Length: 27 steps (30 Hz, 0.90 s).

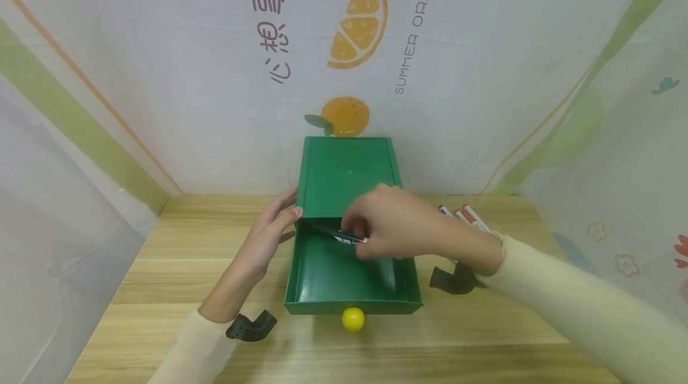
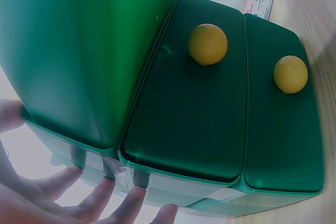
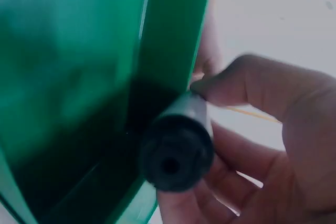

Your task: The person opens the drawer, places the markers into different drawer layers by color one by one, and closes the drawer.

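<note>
While the left hand (image 1: pixel 267 234) rests with straight fingers against the left side of the green drawer box (image 1: pixel 348 176), the right hand (image 1: pixel 400 226) pinches a black marker (image 1: pixel 340 233) over the pulled-out top drawer (image 1: pixel 352 288). Most of the marker's barrel is hidden by the fingers. Behind the right wrist, more markers (image 1: pixel 466 215) lie on the table (image 1: pixel 177 264), partly covered.
</note>
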Each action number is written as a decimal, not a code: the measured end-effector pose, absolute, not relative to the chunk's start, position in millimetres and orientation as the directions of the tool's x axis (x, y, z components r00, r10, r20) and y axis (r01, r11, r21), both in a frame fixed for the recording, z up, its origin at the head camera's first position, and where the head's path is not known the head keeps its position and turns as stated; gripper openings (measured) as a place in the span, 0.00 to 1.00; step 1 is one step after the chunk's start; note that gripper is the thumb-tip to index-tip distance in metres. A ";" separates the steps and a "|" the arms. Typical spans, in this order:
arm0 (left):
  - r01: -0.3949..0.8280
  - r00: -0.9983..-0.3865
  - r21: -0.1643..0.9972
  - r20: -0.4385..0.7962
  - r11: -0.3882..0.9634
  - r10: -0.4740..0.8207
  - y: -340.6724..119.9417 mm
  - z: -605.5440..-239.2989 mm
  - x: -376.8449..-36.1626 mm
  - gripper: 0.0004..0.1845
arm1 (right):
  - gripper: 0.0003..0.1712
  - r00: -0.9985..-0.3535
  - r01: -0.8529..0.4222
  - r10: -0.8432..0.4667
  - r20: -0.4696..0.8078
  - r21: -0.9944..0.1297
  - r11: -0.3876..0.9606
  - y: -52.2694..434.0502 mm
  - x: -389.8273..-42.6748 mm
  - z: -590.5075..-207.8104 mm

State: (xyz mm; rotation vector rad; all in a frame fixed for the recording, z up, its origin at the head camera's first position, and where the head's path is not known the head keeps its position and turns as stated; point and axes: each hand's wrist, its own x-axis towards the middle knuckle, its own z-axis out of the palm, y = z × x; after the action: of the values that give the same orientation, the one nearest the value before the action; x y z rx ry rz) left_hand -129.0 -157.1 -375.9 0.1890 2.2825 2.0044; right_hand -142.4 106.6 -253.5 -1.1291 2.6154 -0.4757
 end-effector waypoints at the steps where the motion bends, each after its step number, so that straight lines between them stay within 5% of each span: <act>1: 0.028 -0.988 0.992 0.008 0.127 0.157 -157.2 -375.9 -128.9 0.35 | 0.15 -0.657 -0.665 -0.744 -0.121 -0.373 0.647 103.2 -142.5 -253.6; 11: 0.008 -0.987 0.993 -0.011 0.120 0.159 -158.2 -375.4 -128.5 0.35 | 0.13 -0.602 -0.700 -0.751 -0.271 -0.274 0.660 75.3 -140.9 -260.2; 27: 0.003 -0.986 0.993 -0.017 0.115 0.168 -158.2 -373.8 -127.1 0.35 | 0.10 -0.586 -0.719 -0.747 -0.314 -0.222 0.658 58.7 -135.8 -263.5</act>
State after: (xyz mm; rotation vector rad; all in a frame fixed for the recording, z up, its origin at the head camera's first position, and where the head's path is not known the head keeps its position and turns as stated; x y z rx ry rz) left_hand -127.1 -158.2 -373.8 0.1733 2.2485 2.0036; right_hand -135.8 58.7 -263.5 -1.1555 2.4971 -0.0997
